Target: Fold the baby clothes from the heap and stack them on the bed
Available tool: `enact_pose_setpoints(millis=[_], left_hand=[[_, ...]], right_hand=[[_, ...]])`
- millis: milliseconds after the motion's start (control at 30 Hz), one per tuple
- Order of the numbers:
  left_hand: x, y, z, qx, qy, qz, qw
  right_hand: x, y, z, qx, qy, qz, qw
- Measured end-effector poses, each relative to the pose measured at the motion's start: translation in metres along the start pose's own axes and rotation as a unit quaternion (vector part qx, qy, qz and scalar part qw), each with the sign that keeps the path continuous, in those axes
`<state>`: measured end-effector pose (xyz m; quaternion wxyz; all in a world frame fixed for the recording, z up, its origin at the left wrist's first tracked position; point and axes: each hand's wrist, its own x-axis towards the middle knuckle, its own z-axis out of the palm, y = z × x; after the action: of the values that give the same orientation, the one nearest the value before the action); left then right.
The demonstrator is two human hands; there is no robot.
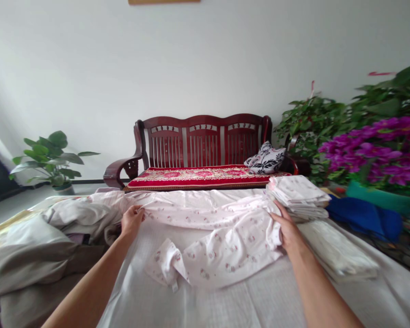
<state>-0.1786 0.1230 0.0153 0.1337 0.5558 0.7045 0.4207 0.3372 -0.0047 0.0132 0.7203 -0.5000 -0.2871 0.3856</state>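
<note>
A pair of pale pink pants (222,255) with a small printed pattern lies spread across a white cloth (205,305). One leg runs straight along the far side, and the other curves towards me with its end bunched up. My left hand (132,222) pinches the far leg near its left end. At the gathered right end, my right hand (285,228) grips the fabric between thumb and fingers. Just beyond my right hand stands a stack of folded light clothes (299,196). Beside my right forearm is a clear plastic-looking folded packet (336,250).
Loose grey and white clothes (48,269) are heaped on the left. Behind the cloth stands a dark red wooden bench (205,141) with a patterned cushion (265,158). Purple flowers (379,150) and a blue cloth (365,216) are on the right; a potted plant (53,159) stands far left.
</note>
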Motion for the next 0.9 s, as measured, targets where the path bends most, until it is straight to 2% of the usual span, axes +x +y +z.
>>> enact_pose_setpoints(millis=[67,200,300,400,533,633,733,800,900], left_hand=[[0.001,0.001,0.0,0.002,0.005,0.004,1.0],[-0.014,0.001,0.002,0.017,-0.036,0.057,0.998],[-0.037,0.001,0.004,0.011,-0.158,0.123,0.98],[-0.064,0.005,-0.002,0.017,-0.276,0.18,0.944],[-0.096,0.012,-0.016,0.074,-0.329,0.225,0.914],[-0.109,0.013,-0.019,0.052,-0.321,0.227,0.918],[-0.107,0.01,-0.024,-0.05,-0.282,0.18,0.941],[-0.097,0.006,-0.037,-0.14,-0.235,0.146,0.951],[-0.076,-0.001,-0.07,-0.248,-0.127,0.123,0.953]], right_hand=[[0.004,0.004,-0.002,0.004,0.026,-0.021,0.999],[0.008,0.014,-0.01,-0.036,0.008,0.023,0.999],[0.007,0.015,-0.011,-0.054,0.02,0.02,0.998],[0.002,0.01,-0.008,-0.046,0.007,0.034,0.998],[-0.003,0.002,-0.006,-0.045,-0.014,0.069,0.997],[-0.004,0.0,-0.007,-0.055,-0.017,0.079,0.995],[-0.004,-0.001,-0.014,-0.058,-0.044,0.092,0.993],[-0.004,-0.004,-0.019,-0.071,-0.067,0.12,0.988],[-0.005,-0.01,-0.027,-0.103,-0.08,0.17,0.977]])
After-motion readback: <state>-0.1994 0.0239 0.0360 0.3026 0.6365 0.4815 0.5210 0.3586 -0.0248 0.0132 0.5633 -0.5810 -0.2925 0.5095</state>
